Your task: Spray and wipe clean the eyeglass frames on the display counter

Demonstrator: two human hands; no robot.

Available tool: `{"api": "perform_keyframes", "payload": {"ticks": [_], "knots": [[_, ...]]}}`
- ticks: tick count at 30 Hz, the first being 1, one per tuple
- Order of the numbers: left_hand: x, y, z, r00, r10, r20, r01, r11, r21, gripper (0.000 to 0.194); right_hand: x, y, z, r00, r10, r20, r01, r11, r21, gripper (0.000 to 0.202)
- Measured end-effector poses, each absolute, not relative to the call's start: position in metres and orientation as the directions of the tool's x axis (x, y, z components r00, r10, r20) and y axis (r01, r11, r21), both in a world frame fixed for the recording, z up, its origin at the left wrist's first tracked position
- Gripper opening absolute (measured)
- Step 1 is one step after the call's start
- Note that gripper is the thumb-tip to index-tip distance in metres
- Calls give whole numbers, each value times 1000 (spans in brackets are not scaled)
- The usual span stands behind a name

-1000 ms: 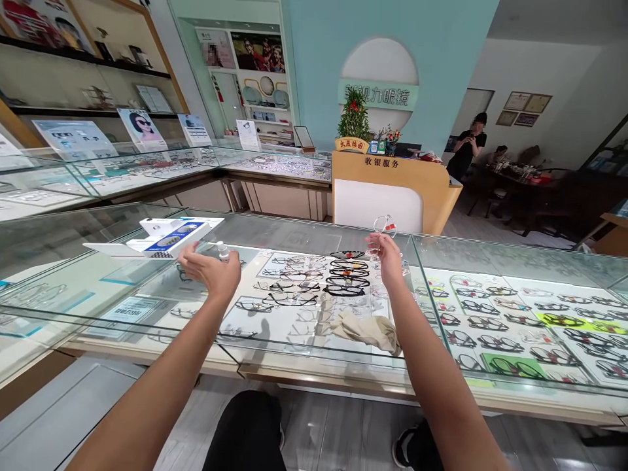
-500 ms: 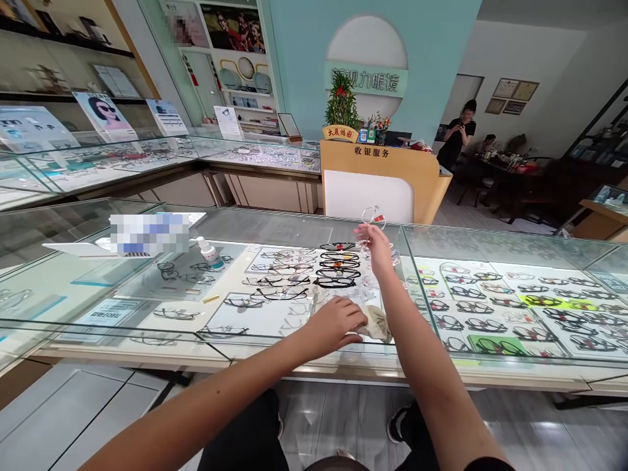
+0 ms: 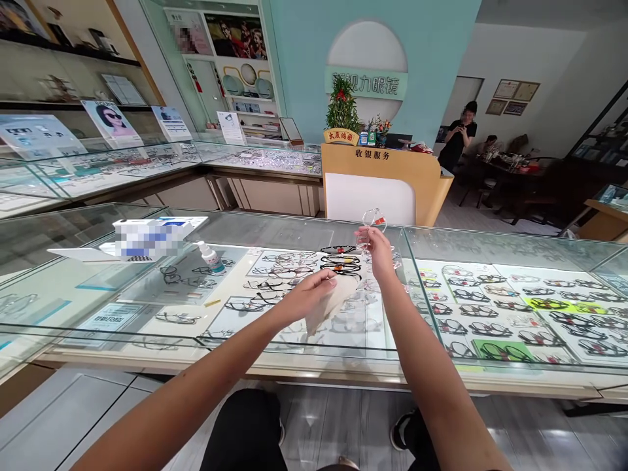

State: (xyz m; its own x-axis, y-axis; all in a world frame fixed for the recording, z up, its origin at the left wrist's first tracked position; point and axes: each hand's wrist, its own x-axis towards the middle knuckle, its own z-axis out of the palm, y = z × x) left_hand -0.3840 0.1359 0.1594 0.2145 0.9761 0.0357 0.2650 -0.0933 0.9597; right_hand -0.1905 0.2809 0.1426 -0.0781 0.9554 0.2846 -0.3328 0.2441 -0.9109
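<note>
My right hand [image 3: 377,247] pinches a pair of clear-framed eyeglasses [image 3: 373,218] with a red tag on the lens, held up above the glass counter. Lower and to the left, my left hand [image 3: 314,292] has its fingers closed on a beige cleaning cloth [image 3: 333,302], which hangs down over the counter top. Just past the cloth lies a column of dark-framed eyeglasses [image 3: 341,260], some with red or orange tags; the cloth and my left hand hide the nearest of them. More clear frames lie around my right forearm, partly hidden by it.
On the glass display counter [image 3: 275,229] stand a white spray bottle [image 3: 212,256] and an opened white box [image 3: 147,237]. Rows of eyeglasses [image 3: 510,314] fill the right-hand case. Beyond is a wooden cashier desk [image 3: 383,163]; a person [image 3: 458,137] stands at the back right.
My left hand has taken hold of the cloth and lifted it up and to the left, off the counter. My right hand keeps the clear eyeglasses raised in nearly the same place.
</note>
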Motion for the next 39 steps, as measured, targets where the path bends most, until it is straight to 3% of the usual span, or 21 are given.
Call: {"api": "perform_keyframes", "payload": {"ticks": [4, 7, 13, 19, 27, 30, 34, 39], "knots": [[-385, 135, 160, 176, 978, -110, 88, 96, 991, 51, -190, 279, 143, -78, 954, 288, -331, 248, -910, 33], [-387, 137, 162, 185, 972, -143, 27, 140, 990, 61, -191, 278, 144, -80, 953, 292, -337, 250, -908, 32], [-404, 157, 181, 57, 996, -69, 13, 68, 998, 61, -194, 269, 152, -153, 929, 338, -361, 266, -894, 26], [-419, 199, 199, -107, 981, 160, 70, -153, 986, 52, -200, 253, 162, -288, 877, 385, -367, 270, -890, 22], [-394, 232, 189, -76, 929, 362, 73, -357, 931, 49, -204, 240, 172, -400, 843, 360, -310, 245, -919, 21], [-390, 238, 178, -54, 933, 357, -37, -359, 933, 44, -205, 243, 170, -396, 859, 325, -275, 226, -934, 23], [-398, 244, 165, -15, 958, 287, -308, -277, 910, 39, -207, 247, 165, -405, 864, 301, -259, 207, -943, 24], [-410, 246, 157, 1, 965, 262, -361, -244, 900, 43, -212, 245, 163, -442, 855, 271, -247, 175, -953, 23]]}}
